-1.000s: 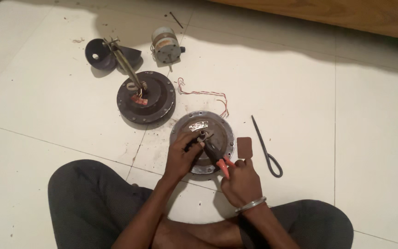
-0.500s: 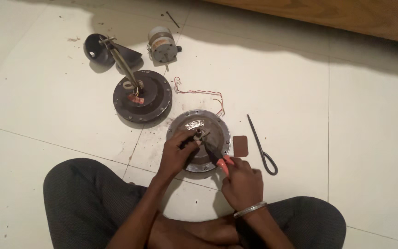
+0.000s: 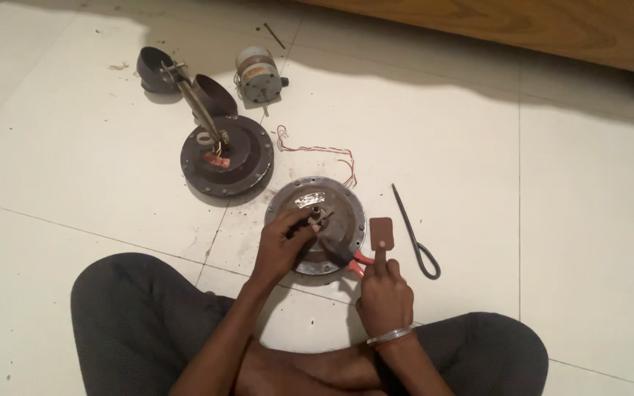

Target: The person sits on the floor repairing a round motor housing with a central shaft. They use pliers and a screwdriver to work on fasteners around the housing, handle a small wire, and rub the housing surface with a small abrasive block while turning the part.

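I am sitting on the white floor (image 3: 552, 183) with my legs crossed. My left hand (image 3: 282, 246) rests on the round metal cover (image 3: 332, 198) that lies flat on the floor right in front of my knees. The fingers (image 3: 299, 224) of that hand are curled shut on a small dark part at the middle of the cover, but I cannot tell what the part is. My right hand (image 3: 384, 293) is closed around the red handles of the pliers (image 3: 357, 260), and the dark tip of the pliers lies over the near edge of the cover. A small brown flat piece (image 3: 381, 233) sits just past my right fingers, beside the cover. A thin black bent rod (image 3: 414, 235) lies on the floor near it, to the right. Thin red wires (image 3: 310, 150) run from the cover toward a second round metal part (image 3: 227, 155) with a rod sticking up. A small motor (image 3: 258, 73) and a dark cup (image 3: 154, 70) lie farther away
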